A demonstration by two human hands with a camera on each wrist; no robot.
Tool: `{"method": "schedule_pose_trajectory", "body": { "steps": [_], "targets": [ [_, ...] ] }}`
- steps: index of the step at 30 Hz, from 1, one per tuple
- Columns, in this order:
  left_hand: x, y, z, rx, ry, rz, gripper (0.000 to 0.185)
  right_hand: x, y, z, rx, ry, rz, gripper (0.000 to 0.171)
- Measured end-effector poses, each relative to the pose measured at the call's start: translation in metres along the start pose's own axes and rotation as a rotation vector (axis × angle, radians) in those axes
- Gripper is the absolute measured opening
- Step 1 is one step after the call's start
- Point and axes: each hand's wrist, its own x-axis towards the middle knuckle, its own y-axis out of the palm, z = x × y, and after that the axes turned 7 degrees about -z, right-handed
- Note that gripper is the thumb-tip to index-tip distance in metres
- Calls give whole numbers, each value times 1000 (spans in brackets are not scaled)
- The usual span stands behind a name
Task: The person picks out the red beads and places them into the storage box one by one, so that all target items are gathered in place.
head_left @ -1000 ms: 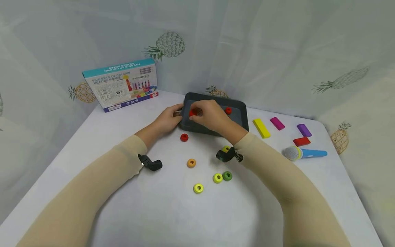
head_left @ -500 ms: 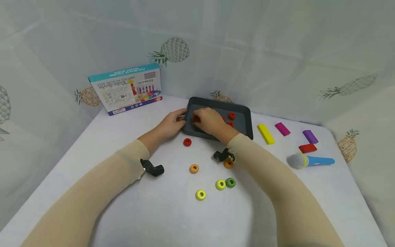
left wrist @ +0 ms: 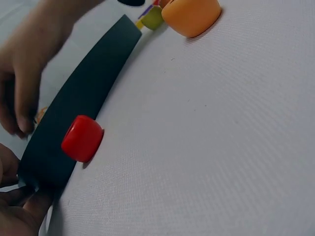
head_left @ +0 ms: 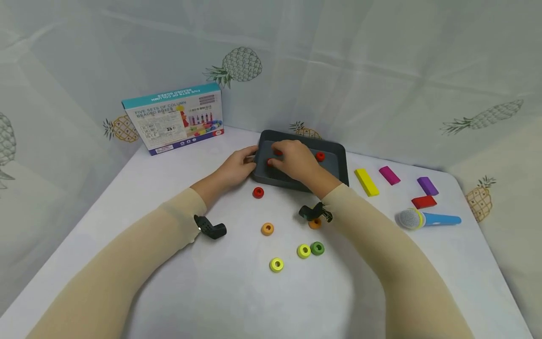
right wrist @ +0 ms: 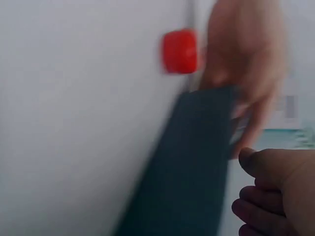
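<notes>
Since a second ago the right hand [head_left: 296, 162] dropped lower into the dark tray [head_left: 338, 162], fingers curled, pinching a red bead [head_left: 270, 162]. Looks like the reds get sorted there. Left hand [head_left: 237, 167] grips the tray's left edge, mid-frame.

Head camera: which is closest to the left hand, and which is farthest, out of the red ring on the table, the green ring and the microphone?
From the left hand:
1. Red ring, just in front of the tray, beside the hand.
2. Green ring, nearer the person, touching a yellow ring.
3. Microphone, far off on the right side of the table.
</notes>
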Motion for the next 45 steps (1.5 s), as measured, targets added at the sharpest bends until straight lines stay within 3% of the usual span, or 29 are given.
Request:
{"method": "schedule_pose_trajectory", "body": {
  "steps": [4, 8, 11, 16, 21, 34, 39, 45],
  "targets": [
    [0, 0, -1, 0, 1, -1, 58, -18, -26, 16, 70, -2, -51, 43],
    [0, 0, 0, 0, 22, -6, 58, -42, -33, 34, 151, -72, -68, 40],
    [0, 0, 0, -4, 33, -11, 59, -59, -26, 47, 193, -116, -43, 38],
    [1, 0, 1, 10, 52, -13, 59, -76, -1, 57, 173, -157, 9, 39],
    [2, -1, 0, 42, 56, -23, 58, -75, 18, 57, 114, -209, 26, 40],
    [-2, 1, -1, 35, 60, -20, 59, -66, 35, 53, 57, -177, 73, 31],
    [0, 1, -1, 49, 63, -19, 59, -67, 30, 56, 53, -190, 73, 28],
    [0, 1, 0, 44, 64, -10, 59, -63, 2, 62, 78, -184, 33, 31]
  ]
}}
